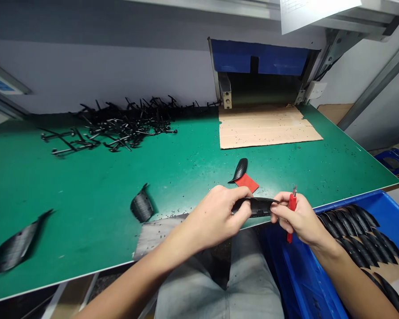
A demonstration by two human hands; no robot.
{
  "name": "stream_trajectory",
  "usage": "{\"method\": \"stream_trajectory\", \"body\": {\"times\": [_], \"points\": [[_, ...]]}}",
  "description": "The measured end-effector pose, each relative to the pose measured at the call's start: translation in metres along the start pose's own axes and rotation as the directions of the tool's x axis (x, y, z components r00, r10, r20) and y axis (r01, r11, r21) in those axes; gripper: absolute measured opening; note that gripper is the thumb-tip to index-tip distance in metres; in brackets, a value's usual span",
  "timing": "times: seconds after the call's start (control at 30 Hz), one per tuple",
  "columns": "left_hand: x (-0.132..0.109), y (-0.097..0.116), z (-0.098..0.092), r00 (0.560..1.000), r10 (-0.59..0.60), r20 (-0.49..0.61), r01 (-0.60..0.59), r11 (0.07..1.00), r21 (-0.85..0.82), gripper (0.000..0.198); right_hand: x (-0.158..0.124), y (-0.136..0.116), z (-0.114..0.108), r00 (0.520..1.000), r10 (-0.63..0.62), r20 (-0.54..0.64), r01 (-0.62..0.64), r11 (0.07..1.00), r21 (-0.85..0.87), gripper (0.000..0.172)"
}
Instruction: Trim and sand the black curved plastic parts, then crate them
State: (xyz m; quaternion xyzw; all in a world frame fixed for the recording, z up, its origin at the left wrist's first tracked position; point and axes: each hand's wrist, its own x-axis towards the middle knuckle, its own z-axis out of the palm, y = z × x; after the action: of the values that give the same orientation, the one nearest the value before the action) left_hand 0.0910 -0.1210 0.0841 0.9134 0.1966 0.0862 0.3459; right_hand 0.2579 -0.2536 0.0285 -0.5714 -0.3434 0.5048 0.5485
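My left hand (219,215) is closed on one end of a curved black plastic part (261,206), held over the table's front edge. My right hand (299,217) pinches the part's other end with the fingertips. Through the fingers of that same hand runs a red utility knife (291,203), its metal tip pointing up. Just beyond the left hand, a ribbed black piece (240,168) rests on a small red pad (248,182). More curved black parts lie to the left, one small (142,205) and one longer (16,246).
A heap of thin black plastic sprues (133,124) lies along the back. Cardboard (266,128) sits below the opening of a blue-fronted machine (262,57). At the right, a blue bin (390,201) holds rows of black parts. Dark scraps dot the green table (96,190).
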Motion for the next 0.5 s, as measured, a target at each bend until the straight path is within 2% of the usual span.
{"method": "stream_trajectory", "body": {"times": [0.17,0.37,0.5], "points": [[-0.006,0.001,0.004,1.000,-0.009,-0.030,0.009,1.000,-0.012,0.026,0.003,0.001,0.006,0.999,-0.005,-0.033,0.007,0.999,0.048,0.018],[-0.009,-0.006,0.003,0.995,-0.049,-0.082,0.032,0.980,-0.196,0.028,-0.004,-0.002,0.016,0.997,-0.066,-0.040,0.071,0.987,0.146,0.025],[-0.016,-0.006,0.000,0.996,-0.056,-0.074,0.037,0.971,-0.237,0.029,-0.010,-0.002,0.014,0.994,-0.099,-0.045,0.106,0.977,0.187,0.027]]}}
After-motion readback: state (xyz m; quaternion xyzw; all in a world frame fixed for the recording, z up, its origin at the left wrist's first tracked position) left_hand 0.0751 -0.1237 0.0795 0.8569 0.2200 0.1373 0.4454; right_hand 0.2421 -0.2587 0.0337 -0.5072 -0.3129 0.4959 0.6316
